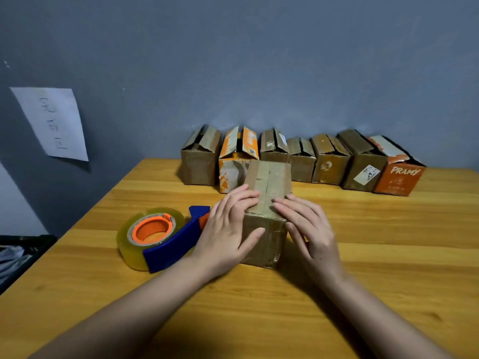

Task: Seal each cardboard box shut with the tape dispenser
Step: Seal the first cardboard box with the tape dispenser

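A brown cardboard box [268, 182] stands in the middle of the wooden table [375, 255] with its top flaps down and tape along the seam. My left hand [228, 229] presses straight fingers on the box's near left top edge, thumb against its front face. My right hand [311, 229] lies flat on the near right top edge and side. A blue tape dispenser [160, 237] with an orange hub and a clear tape roll lies on the table just left of my left hand, untouched.
Several cardboard boxes stand in a row along the grey wall, flaps loose, from a brown box [199, 156] on the left to an orange PRAMY box [399, 174] on the right. A paper sheet [51, 123] hangs on the left wall. A dark crate [23, 252] sits beyond the table's left edge.
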